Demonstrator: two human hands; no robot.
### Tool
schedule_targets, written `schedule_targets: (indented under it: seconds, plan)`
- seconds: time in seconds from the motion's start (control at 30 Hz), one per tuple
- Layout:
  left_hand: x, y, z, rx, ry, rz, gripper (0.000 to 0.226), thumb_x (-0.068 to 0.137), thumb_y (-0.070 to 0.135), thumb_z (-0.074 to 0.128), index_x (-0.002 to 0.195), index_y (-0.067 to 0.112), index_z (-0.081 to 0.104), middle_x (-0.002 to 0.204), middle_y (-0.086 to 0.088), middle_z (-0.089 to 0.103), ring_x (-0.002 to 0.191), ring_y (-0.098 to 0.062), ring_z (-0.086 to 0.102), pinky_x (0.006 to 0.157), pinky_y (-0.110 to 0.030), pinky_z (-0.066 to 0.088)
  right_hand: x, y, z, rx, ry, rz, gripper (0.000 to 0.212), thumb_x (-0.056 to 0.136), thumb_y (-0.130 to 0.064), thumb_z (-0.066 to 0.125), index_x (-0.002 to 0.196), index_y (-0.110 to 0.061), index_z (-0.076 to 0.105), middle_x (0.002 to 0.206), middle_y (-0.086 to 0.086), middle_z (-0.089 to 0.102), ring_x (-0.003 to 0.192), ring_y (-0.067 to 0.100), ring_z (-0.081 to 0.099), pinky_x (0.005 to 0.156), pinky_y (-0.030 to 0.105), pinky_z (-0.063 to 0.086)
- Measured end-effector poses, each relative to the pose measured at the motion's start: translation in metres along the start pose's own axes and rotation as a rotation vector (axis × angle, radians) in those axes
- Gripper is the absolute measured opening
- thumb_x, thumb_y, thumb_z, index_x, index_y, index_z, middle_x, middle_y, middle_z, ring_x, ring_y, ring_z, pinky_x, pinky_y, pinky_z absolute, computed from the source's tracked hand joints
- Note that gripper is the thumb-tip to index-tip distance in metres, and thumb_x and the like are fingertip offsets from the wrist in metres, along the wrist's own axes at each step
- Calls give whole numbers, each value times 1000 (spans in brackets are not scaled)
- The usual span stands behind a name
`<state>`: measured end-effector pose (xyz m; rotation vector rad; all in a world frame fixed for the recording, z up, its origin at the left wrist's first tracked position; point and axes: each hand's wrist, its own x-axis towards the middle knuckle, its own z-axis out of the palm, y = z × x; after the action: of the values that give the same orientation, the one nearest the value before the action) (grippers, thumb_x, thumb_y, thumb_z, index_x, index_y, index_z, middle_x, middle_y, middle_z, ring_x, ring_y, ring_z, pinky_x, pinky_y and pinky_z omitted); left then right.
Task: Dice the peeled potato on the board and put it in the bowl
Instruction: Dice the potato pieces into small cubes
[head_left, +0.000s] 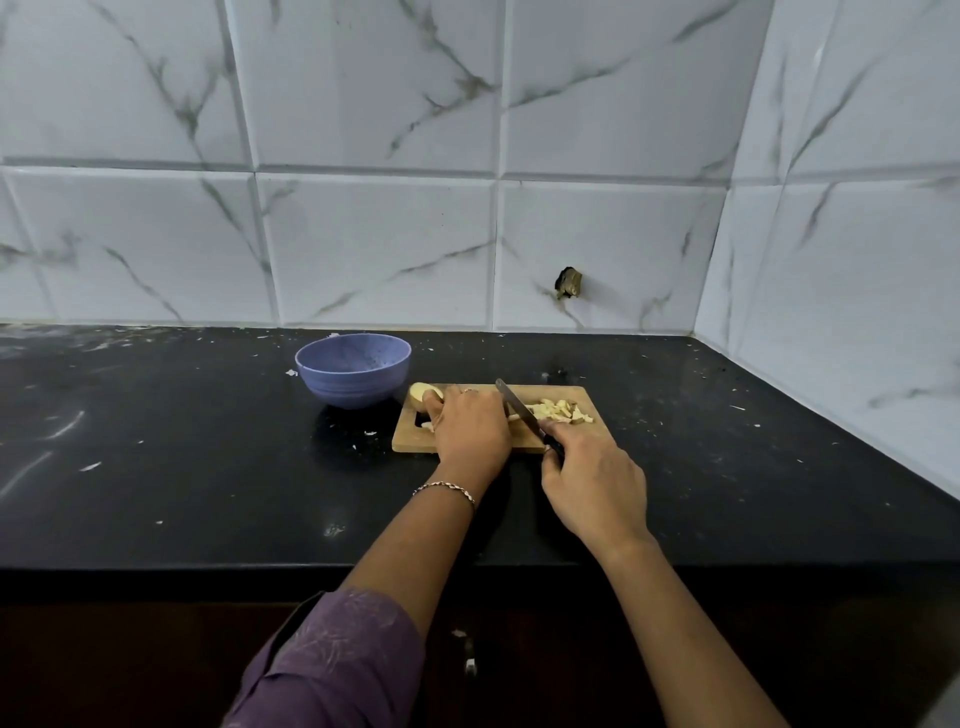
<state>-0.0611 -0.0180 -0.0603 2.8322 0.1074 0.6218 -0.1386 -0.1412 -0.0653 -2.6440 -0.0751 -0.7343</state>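
Observation:
A wooden cutting board (587, 397) lies on the black counter. My left hand (470, 426) rests over the potato strips in the board's middle, fingers curled down on them; what lies beneath is mostly hidden. A larger uncut potato piece (420, 394) sits at the board's far left corner, by my fingertips. My right hand (592, 483) grips the black handle of a knife (517, 408), whose blade slants across the board beside my left hand. A pile of diced potato (558, 410) lies on the board's right part. The purple bowl (353, 369) stands left of the board, and looks empty.
The black counter (182, 441) is speckled with small white scraps and runs back to a marble-tiled wall (374, 234). A side wall closes the right end. A dark hole (569, 283) marks the tile behind the board. The counter's front edge runs below my forearms.

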Motion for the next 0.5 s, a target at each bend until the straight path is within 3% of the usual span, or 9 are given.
schedule_targets:
  seconds: [0.13, 0.27, 0.5]
  plan:
    - [-2, 0, 3, 1, -15, -2, 28, 97, 15, 43, 106, 21, 69, 115, -4, 65, 123, -26, 43, 107, -48, 29, 0, 0, 0, -15, -3, -24, 34, 98, -30, 53, 131, -38, 59, 109, -10, 68, 95, 12, 65, 74, 26, 48]
    - [-2, -1, 3, 38, -16, 10, 32, 98, 16, 42, 115, 26, 68, 121, -1, 63, 126, -25, 41, 105, -50, 22, -1, -1, 5, -75, 3, -83, 33, 97, -28, 51, 127, -37, 61, 96, -10, 70, 86, 13, 65, 69, 29, 52]
    - [-3, -2, 6, 3, -9, 23, 38, 96, 10, 40, 118, 25, 67, 119, -3, 64, 125, -26, 41, 108, -50, 25, 2, -2, 11, -120, -5, -128, 30, 97, -26, 51, 124, -34, 60, 92, -7, 68, 82, 15, 64, 67, 33, 54]
